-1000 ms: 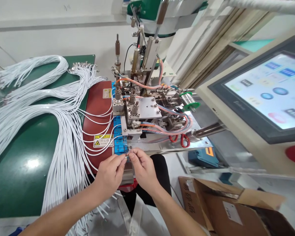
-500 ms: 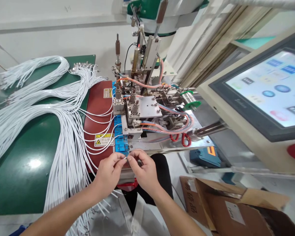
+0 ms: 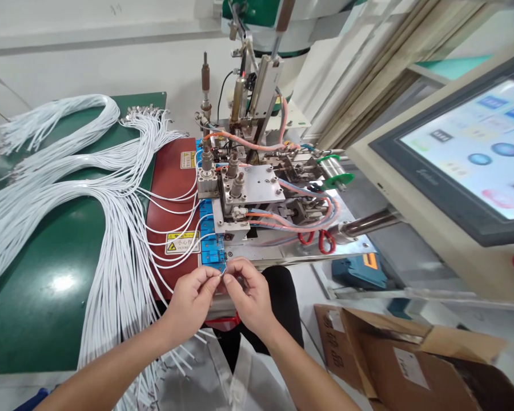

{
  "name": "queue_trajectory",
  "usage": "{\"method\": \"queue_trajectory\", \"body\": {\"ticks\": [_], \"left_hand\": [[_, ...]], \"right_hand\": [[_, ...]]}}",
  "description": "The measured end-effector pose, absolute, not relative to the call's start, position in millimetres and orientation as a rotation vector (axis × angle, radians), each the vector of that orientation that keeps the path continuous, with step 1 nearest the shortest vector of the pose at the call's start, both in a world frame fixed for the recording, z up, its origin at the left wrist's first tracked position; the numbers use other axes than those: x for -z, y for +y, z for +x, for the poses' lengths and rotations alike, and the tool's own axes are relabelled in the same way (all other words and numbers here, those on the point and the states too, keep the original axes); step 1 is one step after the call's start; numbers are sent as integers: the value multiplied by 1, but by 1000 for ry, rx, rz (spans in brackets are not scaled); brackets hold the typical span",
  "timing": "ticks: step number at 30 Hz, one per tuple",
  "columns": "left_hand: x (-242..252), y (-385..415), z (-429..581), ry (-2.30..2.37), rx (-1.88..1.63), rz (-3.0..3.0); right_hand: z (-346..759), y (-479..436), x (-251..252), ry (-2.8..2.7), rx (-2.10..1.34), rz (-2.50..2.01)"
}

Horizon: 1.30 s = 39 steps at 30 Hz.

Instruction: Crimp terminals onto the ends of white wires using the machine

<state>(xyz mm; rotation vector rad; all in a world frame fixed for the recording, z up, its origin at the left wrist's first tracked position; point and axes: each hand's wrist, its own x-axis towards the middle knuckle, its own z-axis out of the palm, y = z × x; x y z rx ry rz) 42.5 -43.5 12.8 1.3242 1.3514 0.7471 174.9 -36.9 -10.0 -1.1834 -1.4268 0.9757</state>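
My left hand pinches the end of a white cable between thumb and forefinger, just below the blue fixtures. Close against it, my right hand is closed in a pinch at the tip of the same cable; the fingertips hide most of it. Several white cables run from the blue fixtures across the red plate to the left. A large bundle of white cables drapes over the green table and hangs off its front edge.
The machine with metal blocks, hoses and a wire spool stands just beyond my hands. A touchscreen panel juts in at the right. Below it are a cardboard box and a blue case.
Both hands stay almost in place, still together at the cable end. The view has shifted slightly, so the touchscreen appears a little farther right and lower.
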Motion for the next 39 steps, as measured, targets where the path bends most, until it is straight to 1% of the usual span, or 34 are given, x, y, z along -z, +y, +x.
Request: {"method": "queue_trajectory", "body": {"ticks": [5, 11, 15, 18, 25, 34, 39], "left_hand": [[-14, -43, 42, 1375, -705, 1346], [-15, -39, 41, 1349, -691, 1296], [-13, -39, 43, 1337, -744, 1192], [-10, -40, 45, 1359, -788, 1155], [-8, -41, 46, 1402, -844, 1118], [-8, -44, 43, 1485, -821, 1351], [-10, -38, 38, 1388, -666, 1505]], "right_hand": [[184, -31, 3, -1581, -897, -1181], [196, -20, -9, -1796, -937, -1184], [189, -22, -5, -1608, -1012, -1181], [179, -27, 1, -1413, -994, -1187], [178, -26, 1, -1578, -835, -1164], [185, -21, -4, -1759, -834, -1218], [195, -14, -11, -1936, -964, -1182]]}}
